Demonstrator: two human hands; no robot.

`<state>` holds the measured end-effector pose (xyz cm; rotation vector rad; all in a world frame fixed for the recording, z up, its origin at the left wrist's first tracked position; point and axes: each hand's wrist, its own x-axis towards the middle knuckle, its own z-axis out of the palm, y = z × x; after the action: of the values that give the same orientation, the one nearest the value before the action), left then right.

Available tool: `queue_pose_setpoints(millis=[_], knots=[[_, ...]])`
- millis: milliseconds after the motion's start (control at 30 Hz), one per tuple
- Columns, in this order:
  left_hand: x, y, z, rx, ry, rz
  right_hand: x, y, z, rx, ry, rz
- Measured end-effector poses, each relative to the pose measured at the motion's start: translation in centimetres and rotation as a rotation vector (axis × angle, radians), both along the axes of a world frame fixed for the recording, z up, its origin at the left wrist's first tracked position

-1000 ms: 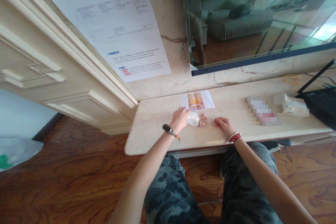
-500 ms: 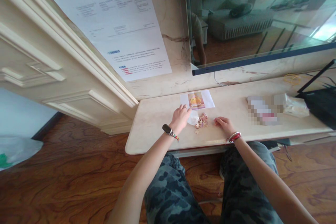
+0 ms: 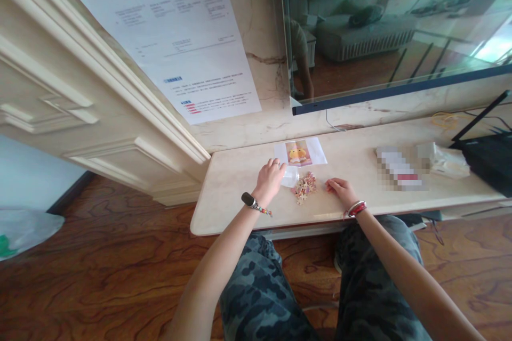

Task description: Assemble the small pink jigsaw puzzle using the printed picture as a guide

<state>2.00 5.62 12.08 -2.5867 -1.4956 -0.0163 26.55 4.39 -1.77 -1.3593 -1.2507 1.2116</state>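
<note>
Clear container [image 3: 290, 176] in left hand [image 3: 269, 178]; puzzle pieces [image 3: 305, 188] heaped beside

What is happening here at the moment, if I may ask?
A person's left hand holds a clear container, tipped toward a pile of small puzzle-like pieces on the pale countertop. The right hand is on the pile's other side; whether it holds anything is hard to tell. A printed picture lies behind the pile.
</note>
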Motion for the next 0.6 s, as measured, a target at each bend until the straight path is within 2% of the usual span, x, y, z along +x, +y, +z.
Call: queue_pose_setpoints(millis=[167,267,367,467,600], knots=[[-2.0,0.2,-1.9,0.024,-0.212,0.125,-0.5,-0.3,-0.1,0.088,-0.137,0.0],[-4.4,0.6,-4.4,-0.003,-0.414,0.168,-1.3,0.1,0.0,0.231,-0.328,-0.009],[-7.3,1.1,-7.3,-0.008,-0.526,0.333,-2.3,1.8,0.3,0.339,-0.564,0.003],[-10.0,1.5,-9.6,-0.018,-0.45,0.53,-3.1,3.9,0.6,0.328,-0.765,0.041],[-12.1,2.1,-10.7,-0.068,-0.307,0.73,-3.3,5.7,0.5,0.326,-0.835,0.129]])
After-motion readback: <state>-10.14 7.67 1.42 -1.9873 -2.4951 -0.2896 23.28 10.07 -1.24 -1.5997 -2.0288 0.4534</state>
